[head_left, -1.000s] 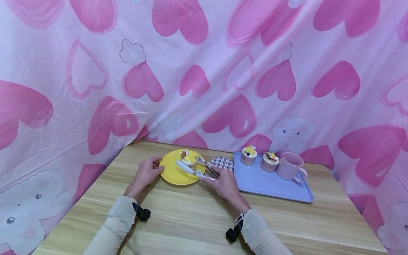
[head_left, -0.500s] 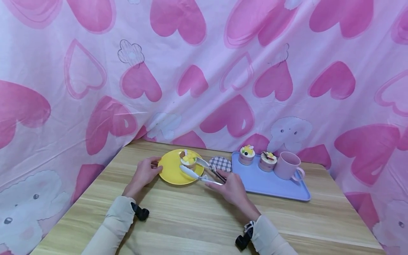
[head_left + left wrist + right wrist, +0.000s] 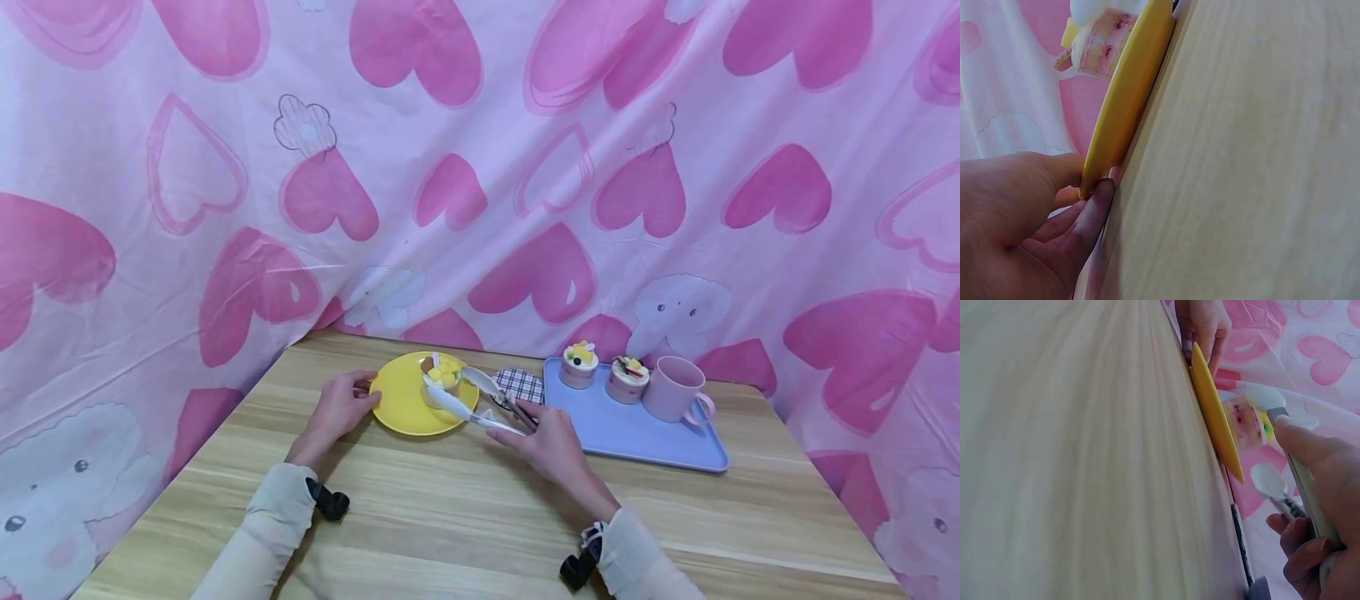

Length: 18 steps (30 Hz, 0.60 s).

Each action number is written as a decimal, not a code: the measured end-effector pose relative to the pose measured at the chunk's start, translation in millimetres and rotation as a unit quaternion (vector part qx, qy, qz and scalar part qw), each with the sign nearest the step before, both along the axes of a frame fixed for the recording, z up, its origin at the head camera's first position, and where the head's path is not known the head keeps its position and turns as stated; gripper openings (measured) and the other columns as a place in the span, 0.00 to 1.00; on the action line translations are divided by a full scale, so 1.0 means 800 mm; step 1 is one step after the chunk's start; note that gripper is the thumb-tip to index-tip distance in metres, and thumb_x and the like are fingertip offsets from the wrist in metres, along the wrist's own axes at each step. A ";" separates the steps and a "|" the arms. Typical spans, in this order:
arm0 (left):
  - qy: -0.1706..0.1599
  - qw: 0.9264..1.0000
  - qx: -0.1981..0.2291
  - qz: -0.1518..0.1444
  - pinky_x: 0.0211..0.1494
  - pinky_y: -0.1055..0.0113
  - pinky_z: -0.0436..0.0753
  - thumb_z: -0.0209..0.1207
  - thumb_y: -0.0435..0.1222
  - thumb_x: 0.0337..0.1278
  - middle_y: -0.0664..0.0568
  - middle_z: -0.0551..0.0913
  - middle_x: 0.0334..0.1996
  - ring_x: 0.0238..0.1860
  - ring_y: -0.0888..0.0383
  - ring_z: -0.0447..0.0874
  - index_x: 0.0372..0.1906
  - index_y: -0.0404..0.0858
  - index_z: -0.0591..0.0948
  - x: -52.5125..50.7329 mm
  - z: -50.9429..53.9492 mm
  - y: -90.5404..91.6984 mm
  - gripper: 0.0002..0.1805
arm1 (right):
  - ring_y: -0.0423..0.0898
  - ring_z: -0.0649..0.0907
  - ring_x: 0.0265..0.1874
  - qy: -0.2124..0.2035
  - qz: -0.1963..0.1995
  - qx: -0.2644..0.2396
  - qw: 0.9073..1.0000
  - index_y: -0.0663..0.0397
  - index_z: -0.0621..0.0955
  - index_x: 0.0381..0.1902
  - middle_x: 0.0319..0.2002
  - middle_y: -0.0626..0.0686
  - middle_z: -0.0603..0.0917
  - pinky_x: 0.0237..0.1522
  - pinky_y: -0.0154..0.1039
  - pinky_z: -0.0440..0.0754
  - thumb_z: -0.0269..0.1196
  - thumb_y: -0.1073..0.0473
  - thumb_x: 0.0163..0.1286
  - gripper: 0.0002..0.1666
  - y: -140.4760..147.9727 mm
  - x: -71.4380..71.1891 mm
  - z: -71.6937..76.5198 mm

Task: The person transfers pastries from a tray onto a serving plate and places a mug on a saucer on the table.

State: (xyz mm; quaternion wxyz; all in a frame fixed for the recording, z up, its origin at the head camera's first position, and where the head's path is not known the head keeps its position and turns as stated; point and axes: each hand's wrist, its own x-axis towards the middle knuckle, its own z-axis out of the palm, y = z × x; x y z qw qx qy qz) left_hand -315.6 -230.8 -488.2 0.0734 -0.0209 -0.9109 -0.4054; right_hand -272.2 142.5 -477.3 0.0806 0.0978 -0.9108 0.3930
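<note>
A round yellow plate (image 3: 397,404) lies on the wooden table, bearing a small dessert cup (image 3: 442,372) topped with yellow fruit pieces. My left hand (image 3: 339,410) pinches the plate's left rim, thumb above and fingers beneath, as the left wrist view shows (image 3: 1022,212). With my right hand (image 3: 553,442) I grip a pair of tongs (image 3: 1305,487), whose pale tips (image 3: 450,404) are spread apart. The tips stand just in front and to the right of the cup; whether they touch it, I cannot tell.
A blue tray (image 3: 637,437) on the right bears two more dessert cups, one farther left (image 3: 579,371) and one nearer (image 3: 627,385), plus a pink mug (image 3: 673,392). Between plate and tray lies a checked pad (image 3: 519,385). A pink heart-patterned curtain (image 3: 540,167) hangs behind the table.
My right hand has drawn back to the right with the tongs, their tips moving off the cup's sides. The cup stays on the plate, and my left hand keeps hold of the rim.
</note>
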 end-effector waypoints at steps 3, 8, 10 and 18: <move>0.001 1.000 -0.003 0.000 0.63 0.48 0.90 0.66 0.34 0.73 0.32 0.88 0.60 0.57 0.41 0.91 0.72 0.29 0.79 0.000 -0.002 0.001 0.27 | 0.45 0.84 0.43 0.006 -0.006 -0.008 1.000 0.53 0.85 0.68 0.57 0.51 0.91 0.41 0.39 0.84 0.83 0.29 0.52 0.53 0.013 0.002 -0.001; 0.003 1.000 -0.003 -0.003 0.63 0.48 0.90 0.66 0.34 0.72 0.32 0.88 0.59 0.57 0.41 0.91 0.72 0.29 0.79 0.000 -0.001 0.000 0.27 | 0.48 0.81 0.49 0.015 -0.006 -0.014 1.000 0.47 0.81 0.68 0.59 0.48 0.85 0.52 0.44 0.85 0.83 0.28 0.50 0.53 0.035 0.006 0.002; 0.004 1.000 -0.001 -0.004 0.63 0.48 0.90 0.66 0.34 0.72 0.32 0.88 0.59 0.57 0.41 0.91 0.72 0.29 0.79 0.000 -0.001 0.000 0.27 | 0.48 0.80 0.49 0.016 -0.004 -0.010 1.000 0.45 0.80 0.68 0.60 0.49 0.83 0.49 0.42 0.83 0.82 0.28 0.51 0.52 0.043 0.007 0.003; 0.005 1.000 -0.001 -0.004 0.64 0.47 0.90 0.65 0.34 0.73 0.32 0.87 0.59 0.57 0.40 0.91 0.72 0.29 0.79 0.000 -0.001 -0.001 0.27 | 0.51 0.80 0.59 0.015 -0.013 0.003 1.000 0.43 0.81 0.69 0.64 0.51 0.82 0.59 0.49 0.84 0.80 0.25 0.53 0.52 0.068 0.009 0.005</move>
